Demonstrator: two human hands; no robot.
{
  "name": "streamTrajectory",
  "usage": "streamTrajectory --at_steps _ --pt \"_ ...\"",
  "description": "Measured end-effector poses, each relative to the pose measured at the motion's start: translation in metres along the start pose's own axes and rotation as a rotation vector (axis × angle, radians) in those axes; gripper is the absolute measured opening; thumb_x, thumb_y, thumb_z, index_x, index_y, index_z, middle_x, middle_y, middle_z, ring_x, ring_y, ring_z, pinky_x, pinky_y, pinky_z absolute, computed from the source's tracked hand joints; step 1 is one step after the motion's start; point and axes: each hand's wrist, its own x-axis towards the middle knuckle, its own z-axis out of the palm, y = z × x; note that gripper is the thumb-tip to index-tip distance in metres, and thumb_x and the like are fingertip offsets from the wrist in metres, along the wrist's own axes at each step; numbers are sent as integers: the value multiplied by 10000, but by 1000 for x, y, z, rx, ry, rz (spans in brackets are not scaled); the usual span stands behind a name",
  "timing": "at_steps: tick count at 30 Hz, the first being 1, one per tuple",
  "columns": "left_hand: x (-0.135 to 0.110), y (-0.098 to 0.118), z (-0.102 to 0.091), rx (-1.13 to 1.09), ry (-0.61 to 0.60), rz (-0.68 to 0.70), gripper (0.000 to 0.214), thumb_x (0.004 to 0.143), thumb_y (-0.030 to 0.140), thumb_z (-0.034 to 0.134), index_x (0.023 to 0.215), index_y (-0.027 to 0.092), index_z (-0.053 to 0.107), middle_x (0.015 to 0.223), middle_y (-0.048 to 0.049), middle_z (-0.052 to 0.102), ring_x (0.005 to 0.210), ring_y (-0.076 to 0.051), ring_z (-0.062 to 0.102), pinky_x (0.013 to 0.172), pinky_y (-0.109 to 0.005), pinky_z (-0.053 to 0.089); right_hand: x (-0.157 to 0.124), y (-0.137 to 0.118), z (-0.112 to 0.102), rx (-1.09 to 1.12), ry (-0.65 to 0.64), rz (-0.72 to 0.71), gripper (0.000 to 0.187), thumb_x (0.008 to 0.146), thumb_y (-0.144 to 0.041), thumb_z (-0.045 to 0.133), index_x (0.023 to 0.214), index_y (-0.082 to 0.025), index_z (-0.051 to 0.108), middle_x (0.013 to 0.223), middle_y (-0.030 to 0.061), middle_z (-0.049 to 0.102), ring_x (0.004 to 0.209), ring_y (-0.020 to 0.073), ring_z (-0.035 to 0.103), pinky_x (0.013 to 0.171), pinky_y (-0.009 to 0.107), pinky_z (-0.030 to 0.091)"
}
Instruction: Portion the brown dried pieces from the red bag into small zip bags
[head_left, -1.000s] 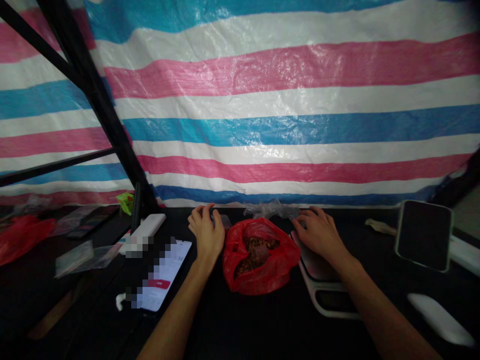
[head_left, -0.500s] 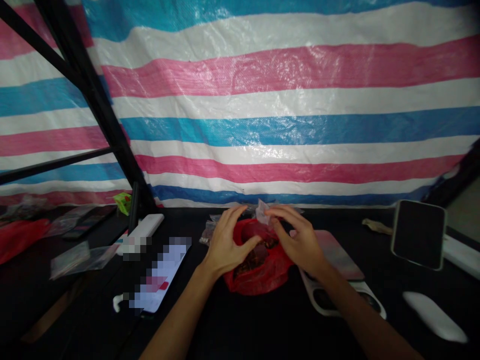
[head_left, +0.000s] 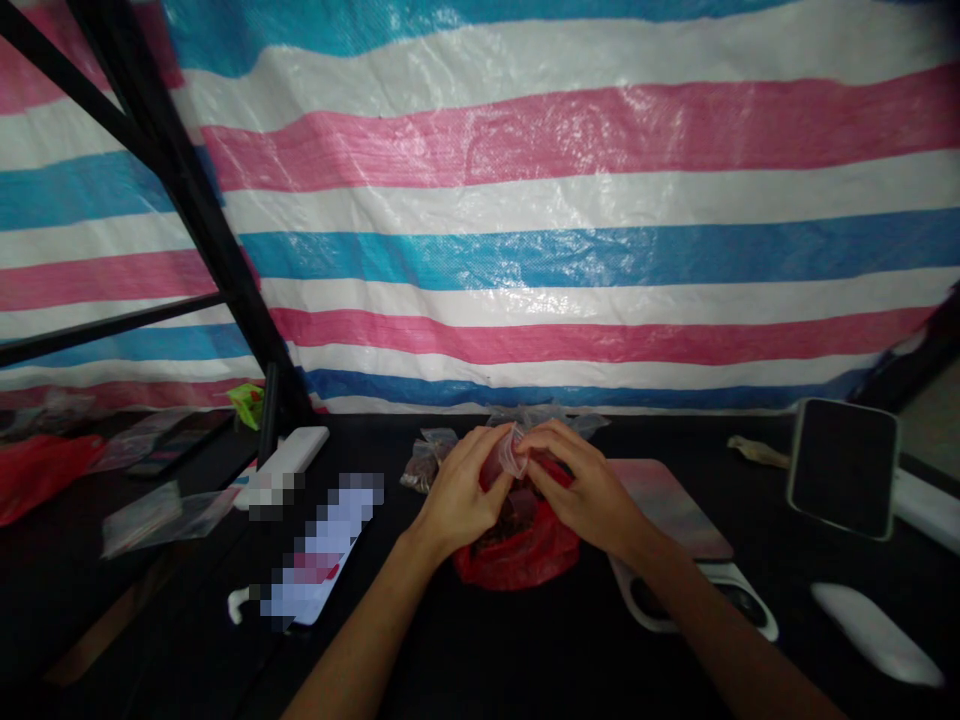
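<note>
My left hand [head_left: 466,487] and my right hand [head_left: 576,480] meet above a red plastic bag [head_left: 517,562]. Between their fingertips is a small clear plastic bag [head_left: 511,452], its mouth facing up, pinched from both sides. The red bag lies open below, with brown dried pieces [head_left: 501,520] inside; the hands cover part of it. To the right, a kitchen scale [head_left: 667,505] sits partly under my right forearm. Just left of my left hand is a filled clear bag [head_left: 426,465].
A phone [head_left: 330,560] with a blurred screen lies left, near a white earphone [head_left: 238,605]. Clear plastic bags [head_left: 169,515] lie further left. At right are a dark-screened device [head_left: 844,470] and a white, rounded object [head_left: 874,632]. A striped sheet [head_left: 525,250] hangs behind.
My left hand has moved right and closed onto the small clear bag. My right hand has brought that bag slightly left and down, so both hands now hold it.
</note>
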Motion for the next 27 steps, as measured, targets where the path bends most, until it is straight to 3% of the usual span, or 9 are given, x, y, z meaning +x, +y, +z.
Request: streamTrajectory --at_steps 5,8,14,19,23,27 --pt "-1 -2 -3 107 -68 8 511 980 201 530 1483 253 456 1360 -107 604 1253 -271 555 1117 -488 436 0 -3 -10 -212 -10 -44 93 952 -174 585 980 -249 632 1120 61 582 1063 223 604 958 395 498" --pt "0 0 -5 188 -86 11 547 960 176 514 1498 242 436 1308 -113 595 1220 -280 542 1094 -497 437 -1 -7 -8 -278 -87 -64 128 937 -182 604 1036 -250 649 1178 78 560 1116 245 572 989 423 486" --pt "-1 4 -4 307 -90 33 629 916 305 633 1506 236 425 1232 -112 583 1151 -303 531 1015 -492 458 -3 -16 -1 -434 -170 -87 496 816 -220 752 1295 -226 623 1375 143 515 1317 340 437 1125 542 402" --pt "0 3 -3 368 -73 92 629 914 338 680 1481 222 434 1346 -125 605 1259 -319 529 1123 -541 326 -6 -16 1 -482 -221 -100 327 877 -272 703 1203 -247 694 1472 140 472 1379 359 390 1158 584 356" --pt "1 3 -6 344 -112 106 515 972 316 603 1455 223 454 1282 -110 654 1191 -291 586 1079 -482 382 -5 -18 0 -491 -200 -80 181 863 -310 733 1033 -248 735 1444 126 504 1378 374 399 1155 604 349" --pt "3 4 -12 344 -37 35 411 1003 338 538 1395 220 507 1273 -112 658 1195 -299 605 1042 -458 432 -1 -21 -4 -370 -65 -82 264 907 -275 668 1171 -264 680 1366 118 551 1324 331 471 1124 551 398"
